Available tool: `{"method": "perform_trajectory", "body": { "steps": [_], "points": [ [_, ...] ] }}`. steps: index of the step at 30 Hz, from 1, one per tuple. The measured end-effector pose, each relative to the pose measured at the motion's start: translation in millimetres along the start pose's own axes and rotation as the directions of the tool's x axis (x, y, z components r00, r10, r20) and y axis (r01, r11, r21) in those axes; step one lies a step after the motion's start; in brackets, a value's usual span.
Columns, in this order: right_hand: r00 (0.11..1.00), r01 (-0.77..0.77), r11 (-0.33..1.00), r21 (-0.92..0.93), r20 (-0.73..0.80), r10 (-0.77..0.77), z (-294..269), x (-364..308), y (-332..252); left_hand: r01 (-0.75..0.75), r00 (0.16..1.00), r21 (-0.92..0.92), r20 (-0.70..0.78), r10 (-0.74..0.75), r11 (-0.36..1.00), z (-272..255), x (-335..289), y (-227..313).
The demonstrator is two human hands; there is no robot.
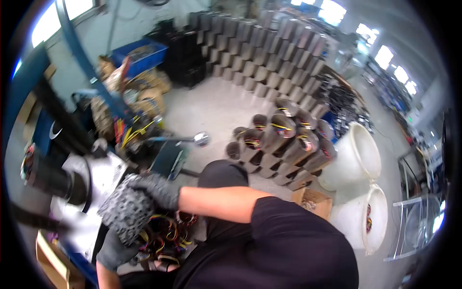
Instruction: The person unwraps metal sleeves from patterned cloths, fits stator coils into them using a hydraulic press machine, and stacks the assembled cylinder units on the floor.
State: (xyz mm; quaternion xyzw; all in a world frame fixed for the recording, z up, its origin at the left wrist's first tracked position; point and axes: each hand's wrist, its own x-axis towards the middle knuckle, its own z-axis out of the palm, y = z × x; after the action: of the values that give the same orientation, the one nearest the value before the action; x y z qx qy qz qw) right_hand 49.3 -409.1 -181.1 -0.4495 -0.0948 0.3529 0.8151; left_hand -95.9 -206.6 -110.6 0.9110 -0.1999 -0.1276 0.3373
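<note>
Seeing a pale bluish wall [139,29] at upper left, close by a bright window [65,19]. Looking across grey floor [197,106], paling toward the middle and stretching off down the hall at right. Noting a row of windows [384,57] there, glaring white and hazing that side. Spotting a light metal frame [406,229] at lower right.

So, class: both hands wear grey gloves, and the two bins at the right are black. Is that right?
No: the two bins at the right are white, not black, as the head view shows. The left hand and right hand are indeed grey-gloved.
</note>
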Motion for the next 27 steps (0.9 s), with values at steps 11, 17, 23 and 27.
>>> {"method": "perform_trajectory", "body": {
  "steps": [11,17,23,27],
  "points": [
    [0.997,-0.076,0.921,0.382,0.011,0.078,3,1,-14,0.348,0.752,0.376,-0.659,-0.016,0.859,17,-5,-2],
    [0.982,-0.124,0.851,0.511,-0.059,0.178,1,10,-12,0.299,0.634,0.321,-0.771,0.065,0.898,1,-17,-7],
    [0.985,-0.118,0.873,0.473,0.164,0.045,-4,21,-7,-0.354,0.552,-0.619,-0.743,-0.378,0.701,3,-29,-50],
    [0.969,-0.152,0.895,0.419,0.239,0.053,-3,31,10,-0.283,0.448,-0.584,-0.782,-0.433,0.761,5,-36,-104]
  ]
}}
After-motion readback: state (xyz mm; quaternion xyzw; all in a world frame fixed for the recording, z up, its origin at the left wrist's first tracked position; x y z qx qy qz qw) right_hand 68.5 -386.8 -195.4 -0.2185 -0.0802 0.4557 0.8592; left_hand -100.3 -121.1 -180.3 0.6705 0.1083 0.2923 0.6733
